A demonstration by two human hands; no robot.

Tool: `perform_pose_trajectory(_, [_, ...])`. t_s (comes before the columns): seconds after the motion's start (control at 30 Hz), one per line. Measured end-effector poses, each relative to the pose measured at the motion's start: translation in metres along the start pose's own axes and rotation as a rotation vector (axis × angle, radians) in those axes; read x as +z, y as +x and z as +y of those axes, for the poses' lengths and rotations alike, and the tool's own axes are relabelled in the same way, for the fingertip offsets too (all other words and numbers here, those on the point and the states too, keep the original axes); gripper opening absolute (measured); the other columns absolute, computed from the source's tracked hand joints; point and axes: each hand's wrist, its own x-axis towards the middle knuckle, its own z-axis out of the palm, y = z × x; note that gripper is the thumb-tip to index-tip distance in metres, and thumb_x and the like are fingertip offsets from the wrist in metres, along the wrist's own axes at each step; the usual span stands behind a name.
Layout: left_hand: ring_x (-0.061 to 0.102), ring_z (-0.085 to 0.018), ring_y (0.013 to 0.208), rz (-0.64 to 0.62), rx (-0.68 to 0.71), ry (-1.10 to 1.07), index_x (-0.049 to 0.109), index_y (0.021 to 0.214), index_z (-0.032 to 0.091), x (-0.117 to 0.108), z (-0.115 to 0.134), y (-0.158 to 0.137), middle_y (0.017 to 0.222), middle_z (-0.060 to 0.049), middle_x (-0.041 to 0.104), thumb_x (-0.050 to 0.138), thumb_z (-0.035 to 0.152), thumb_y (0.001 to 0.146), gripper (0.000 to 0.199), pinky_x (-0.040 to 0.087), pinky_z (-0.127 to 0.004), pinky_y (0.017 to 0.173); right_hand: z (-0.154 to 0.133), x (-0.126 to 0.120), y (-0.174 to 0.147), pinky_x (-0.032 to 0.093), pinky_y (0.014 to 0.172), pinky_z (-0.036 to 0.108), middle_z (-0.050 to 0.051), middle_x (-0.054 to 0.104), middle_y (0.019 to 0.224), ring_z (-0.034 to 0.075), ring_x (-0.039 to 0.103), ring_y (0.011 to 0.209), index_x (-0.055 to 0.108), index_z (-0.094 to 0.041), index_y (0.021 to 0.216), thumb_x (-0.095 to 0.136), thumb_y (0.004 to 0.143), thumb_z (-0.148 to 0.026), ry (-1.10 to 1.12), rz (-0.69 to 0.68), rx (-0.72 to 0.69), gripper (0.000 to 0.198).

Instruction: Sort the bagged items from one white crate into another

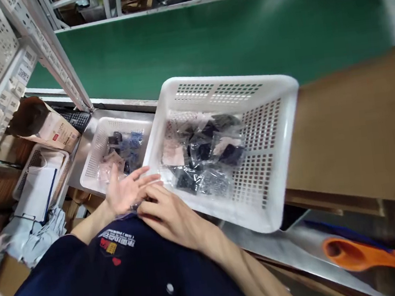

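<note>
My left hand (126,190) is held palm up in front of my chest, fingers spread, with nothing lying on the palm. Close against it, my right hand (169,213) has its fingers curled at the base of the left palm. A small dark bit shows by the right fingertips, but I cannot make out what they pinch. Just beyond both hands stands a large white plastic basket (286,109) with several clear-bagged items (203,149) in black, pink and grey. To its left, a smaller white basket (90,165) holds blue, black and pink bagged pieces (129,146).
A green conveyor belt (207,42) runs behind the baskets. Cardboard (353,135) stands at right, above an orange-handled tool (359,253). At left are a metal rack post (49,51), an open carton (52,126), a keyboard (75,118) and a clipboard (38,192).
</note>
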Motion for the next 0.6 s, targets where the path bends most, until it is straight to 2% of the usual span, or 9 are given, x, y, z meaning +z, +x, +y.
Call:
perform_pose_trajectory(0.07, [0.075,-0.043,0.133,0.137,0.178,0.239,0.073,0.135,0.014,-0.016,0.012,0.015,0.135,-0.024,0.078,0.054,0.091,0.097,0.088,0.06,-0.06,0.112,0.001,-0.013,-0.004,0.065,0.085,0.035,0.008,0.071,0.105,0.022,0.072,0.096,0.069,-0.022,0.102,0.062,0.11,-0.013,0.033,0.098,-0.004,0.014])
perform_pose_trajectory(0.1, [0.074,-0.043,0.134,0.236,0.269,0.396,0.073,0.133,0.015,-0.027,0.019,0.025,0.135,-0.024,0.078,0.061,0.083,0.098,0.078,0.058,-0.06,0.115,0.003,-0.023,-0.01,0.066,0.088,0.036,0.009,0.072,0.111,0.022,0.074,0.101,0.07,-0.023,0.105,0.065,0.11,-0.014,0.019,0.162,0.029,0.011])
perform_pose_trajectory(0.17, [0.064,-0.043,0.149,0.433,0.378,0.697,0.073,0.13,0.016,-0.05,0.033,0.047,0.145,-0.023,0.074,0.082,0.062,0.09,0.062,0.051,-0.06,0.125,0.009,-0.045,-0.024,0.066,0.105,0.044,0.013,0.069,0.137,0.03,0.073,0.128,0.073,-0.026,0.116,0.072,0.109,-0.024,-0.101,0.308,0.15,0.007])
perform_pose_trajectory(0.27, [0.028,-0.05,0.173,0.618,0.359,0.915,0.074,0.125,0.014,-0.086,0.042,0.071,0.171,-0.027,0.052,0.102,0.04,0.067,0.069,0.04,-0.061,0.133,0.019,-0.073,-0.048,0.051,0.129,0.072,0.016,0.049,0.171,0.047,0.049,0.16,0.073,-0.032,0.144,0.081,0.104,-0.052,-0.338,0.507,0.37,0.046])
perform_pose_trajectory(0.33, [0.022,-0.057,0.173,0.677,0.307,0.985,0.073,0.116,0.011,-0.105,0.039,0.077,0.172,-0.033,0.047,0.105,0.039,0.063,0.068,0.047,-0.062,0.126,0.021,-0.084,-0.063,0.046,0.128,0.083,0.014,0.049,0.172,0.052,0.046,0.162,0.07,-0.041,0.154,0.084,0.098,-0.064,-0.332,0.594,0.5,0.062])
perform_pose_trajectory(0.4, [0.037,-0.056,0.165,0.703,0.271,1.036,0.072,0.105,0.011,-0.121,0.032,0.08,0.159,-0.034,0.057,0.107,0.033,0.06,0.061,0.052,-0.055,0.12,0.02,-0.087,-0.074,0.05,0.12,0.088,0.012,0.053,0.169,0.054,0.053,0.156,0.071,-0.05,0.153,0.087,0.093,-0.068,-0.264,0.634,0.57,0.064])
perform_pose_trajectory(0.5, [0.066,-0.041,0.138,0.722,0.267,1.09,0.073,0.093,0.015,-0.139,0.023,0.086,0.118,-0.018,0.075,0.102,0.013,0.06,0.044,0.055,-0.043,0.114,0.02,-0.081,-0.084,0.056,0.11,0.09,0.011,0.054,0.168,0.055,0.058,0.152,0.072,-0.055,0.149,0.09,0.092,-0.065,-0.204,0.621,0.6,0.061])
perform_pose_trajectory(0.53, [0.072,-0.035,0.125,0.731,0.271,1.1,0.074,0.091,0.016,-0.143,0.021,0.088,0.101,-0.011,0.074,0.099,0.009,0.062,0.039,0.056,-0.039,0.11,0.022,-0.077,-0.085,0.059,0.109,0.089,0.011,0.053,0.168,0.055,0.055,0.154,0.073,-0.054,0.149,0.088,0.093,-0.065,-0.192,0.606,0.606,0.059])
perform_pose_trajectory(0.6, [0.073,-0.027,0.1,0.75,0.286,1.104,0.074,0.086,0.019,-0.15,0.022,0.093,0.076,0.0,0.063,0.092,0.002,0.067,0.031,0.057,-0.033,0.099,0.025,-0.069,-0.087,0.062,0.11,0.084,0.01,0.051,0.171,0.053,0.052,0.158,0.073,-0.05,0.15,0.082,0.098,-0.065,-0.167,0.583,0.612,0.055])
